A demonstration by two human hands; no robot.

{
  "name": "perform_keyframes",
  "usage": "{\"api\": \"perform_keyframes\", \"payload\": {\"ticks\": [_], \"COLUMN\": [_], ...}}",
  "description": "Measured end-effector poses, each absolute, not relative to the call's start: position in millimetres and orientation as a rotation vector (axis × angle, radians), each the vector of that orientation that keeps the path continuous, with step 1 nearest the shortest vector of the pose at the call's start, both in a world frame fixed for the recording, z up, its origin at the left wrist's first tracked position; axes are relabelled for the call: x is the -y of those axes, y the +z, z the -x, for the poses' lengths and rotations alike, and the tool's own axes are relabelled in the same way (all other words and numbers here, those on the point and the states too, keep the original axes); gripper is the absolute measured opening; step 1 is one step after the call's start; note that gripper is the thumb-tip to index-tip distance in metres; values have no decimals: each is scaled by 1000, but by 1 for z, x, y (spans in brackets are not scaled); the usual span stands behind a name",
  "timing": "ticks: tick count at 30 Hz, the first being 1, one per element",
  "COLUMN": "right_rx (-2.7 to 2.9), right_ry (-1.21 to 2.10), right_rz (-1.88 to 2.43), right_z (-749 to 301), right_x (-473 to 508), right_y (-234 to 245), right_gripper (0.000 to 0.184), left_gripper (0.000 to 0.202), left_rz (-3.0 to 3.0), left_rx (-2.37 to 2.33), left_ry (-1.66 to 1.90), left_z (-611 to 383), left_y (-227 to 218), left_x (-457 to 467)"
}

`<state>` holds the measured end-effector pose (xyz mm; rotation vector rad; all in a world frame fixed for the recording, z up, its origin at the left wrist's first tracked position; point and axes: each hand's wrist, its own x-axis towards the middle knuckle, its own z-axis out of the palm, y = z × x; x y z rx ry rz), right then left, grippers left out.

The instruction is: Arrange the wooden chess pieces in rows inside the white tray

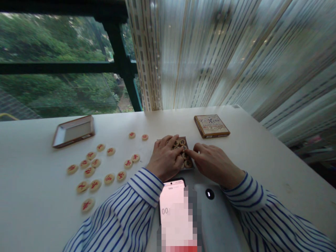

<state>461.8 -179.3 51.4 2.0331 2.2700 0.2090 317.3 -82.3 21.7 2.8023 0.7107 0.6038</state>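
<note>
A small box (191,164) of round Chinese chess pieces lies in front of me, its dark-marked pieces (182,142) set in rows. Across the left part of it rests my left hand (166,157), fingers stretched out over the pieces and hiding several of them. My right hand (214,162) is at the box's right side, its index finger extended and touching a piece near the right edge, the other fingers curled. To the left, several red-marked chess pieces (109,179) are scattered on the white table (126,227).
An open, shallow box tray (74,132) sits at the far left. At the back right lies a closed box lid (212,126) with printed characters. A lit phone (174,210) and a grey device with a small round display (219,217) are nearest me. Curtains (194,52) hang behind the table.
</note>
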Motion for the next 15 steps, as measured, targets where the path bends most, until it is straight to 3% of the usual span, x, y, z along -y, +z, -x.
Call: {"api": "perform_keyframes", "payload": {"ticks": [11,15], "right_rx": [-2253,-2234], "right_ry": [211,29], "right_rz": [-2181,-2407], "right_z": [-464,-467], "right_x": [179,176], "right_y": [51,44], "right_gripper": [33,38], "left_gripper": [32,30], "left_rz": [-2776,-2656], "left_rx": [-813,-928], "left_ry": [698,868], "left_z": [-314,-308], "left_y": [29,29], "left_x": [78,71]}}
